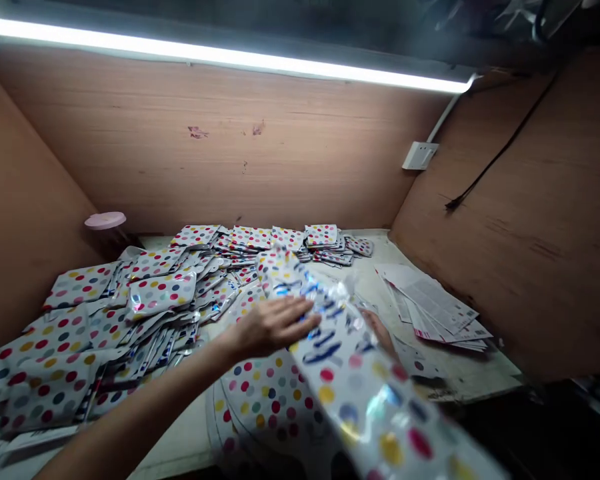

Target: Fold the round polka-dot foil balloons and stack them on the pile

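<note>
Head view: dotted packaging (360, 393) lies under left grip (275, 323)

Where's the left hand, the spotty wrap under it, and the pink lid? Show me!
Left hand (273, 325): head view, back of it.
Spotty wrap (366, 390): head view, middle of its dotted side.
Pink lid (105, 221): head view, flat top.

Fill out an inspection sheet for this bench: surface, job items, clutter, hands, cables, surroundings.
Surface: pale table, partly covered.
Job items: long dotted sheet; folded dotted packets heaped left and along the back.
Clutter: papers right; pink-lidded jar back left.
Hands: left hand flat on the sheet; right hand at its right edge, partly hidden, grip unclear.
Cables: black cable on right wall; white line from lamp to switch.
Surroundings: wooden walls.
</note>
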The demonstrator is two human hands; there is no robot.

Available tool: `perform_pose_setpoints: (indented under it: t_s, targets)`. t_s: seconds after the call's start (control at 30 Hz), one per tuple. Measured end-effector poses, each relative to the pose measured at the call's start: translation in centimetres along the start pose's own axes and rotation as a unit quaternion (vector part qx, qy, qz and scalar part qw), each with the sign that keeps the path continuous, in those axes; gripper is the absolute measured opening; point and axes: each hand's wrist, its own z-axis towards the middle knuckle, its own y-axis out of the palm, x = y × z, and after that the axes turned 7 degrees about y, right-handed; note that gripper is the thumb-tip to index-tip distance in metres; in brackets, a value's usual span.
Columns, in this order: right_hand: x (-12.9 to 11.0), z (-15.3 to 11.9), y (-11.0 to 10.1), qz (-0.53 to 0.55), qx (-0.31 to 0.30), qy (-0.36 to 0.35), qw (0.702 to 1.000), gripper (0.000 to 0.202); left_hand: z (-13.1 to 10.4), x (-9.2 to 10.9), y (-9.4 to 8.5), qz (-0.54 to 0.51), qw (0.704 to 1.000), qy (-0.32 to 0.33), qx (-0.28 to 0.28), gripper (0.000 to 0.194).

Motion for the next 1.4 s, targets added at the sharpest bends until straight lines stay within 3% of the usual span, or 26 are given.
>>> perform_pose_setpoints:
  t_s: [0.1,0.2,0.27,0.37,0.47,0.53,0.6,0.7,0.8,0.87,0.93,1.0,1.03,1.13,1.2,1.3,1.4]
  targets:
    - [-0.4,-1.6,-0.4,0.055,-0.005,0.06,0.997,0.055,-5.0,2.5,6.0,-0.039,0.992,0.059,-0.1,0.033]
    - [-2.3,-2.9,1.0,0.013,-0.018,0.083,0.996,0.042,-7.3,3.9,8.9,-0.057,0.988,0.015,-0.144,0.038]
    - [-3.9,-3.2,2.4,-0.086,-0.005,0.097,0.992,0.041,-7.6,4.7,9.2,-0.074,0.986,-0.023,-0.147,0.046]
    - [-6.1,-3.3,4.1,-0.177,-0.007,0.12,0.977,0.023,-7.3,5.8,9.2,-0.083,0.982,-0.062,-0.155,0.055]
    - [-7.2,-3.8,4.9,-0.105,-0.008,0.08,0.991,0.017,-7.4,6.6,9.4,-0.084,0.978,-0.09,-0.171,0.065]
    - [-7.1,-4.6,5.0,-0.011,-0.029,0.003,1.0,0.013,-7.6,6.8,9.7,-0.083,0.977,-0.101,-0.167,0.066]
    - [-6.4,-5.4,4.9,0.031,-0.082,-0.109,0.99,0.015,-7.9,6.8,9.9,-0.075,0.98,-0.104,-0.151,0.059]
    - [-4.9,-6.0,3.9,-0.021,-0.185,-0.253,0.949,0.038,-8.2,7.0,10.0,-0.039,0.988,-0.1,-0.11,0.046]
    - [-4.0,-5.6,2.3,-0.064,-0.299,-0.3,0.904,0.056,-8.3,7.7,10.2,-0.003,0.996,-0.064,-0.058,0.034]
    - [-4.1,-5.4,1.3,-0.07,-0.343,-0.307,0.885,0.065,-8.4,8.5,10.3,-0.01,0.998,-0.052,-0.033,0.028]
    - [-4.3,-5.3,0.9,-0.062,-0.358,-0.318,0.876,0.071,-8.7,9.3,10.5,-0.045,0.992,-0.116,0.001,0.023]
    - [-4.7,-5.0,1.3,-0.041,-0.347,-0.319,0.881,0.075,-8.9,9.9,10.5,-0.108,0.961,-0.251,0.045,0.022]
    - [-4.9,-4.7,1.9,-0.026,-0.328,-0.304,0.894,0.067,-8.9,10.0,10.5,-0.148,0.933,-0.323,0.062,0.023]
    - [-5.9,-3.2,4.6,-0.026,-0.221,-0.15,0.963,0.03,-8.3,9.5,10.1,-0.212,0.828,-0.509,0.102,0.028]
    - [-6.8,-1.7,6.6,-0.06,-0.155,-0.042,0.985,0.035,-7.6,8.5,9.9,-0.197,0.77,-0.597,0.114,0.032]
    - [-8.3,0.2,9.0,-0.112,-0.106,0.032,0.988,0.03,-6.2,6.9,10.1,-0.161,0.707,-0.685,0.067,0.051]
    - [-9.5,1.1,10.4,-0.164,-0.077,0.084,0.98,0.02,-4.9,6.1,10.5,-0.126,0.678,-0.725,-0.013,0.061]
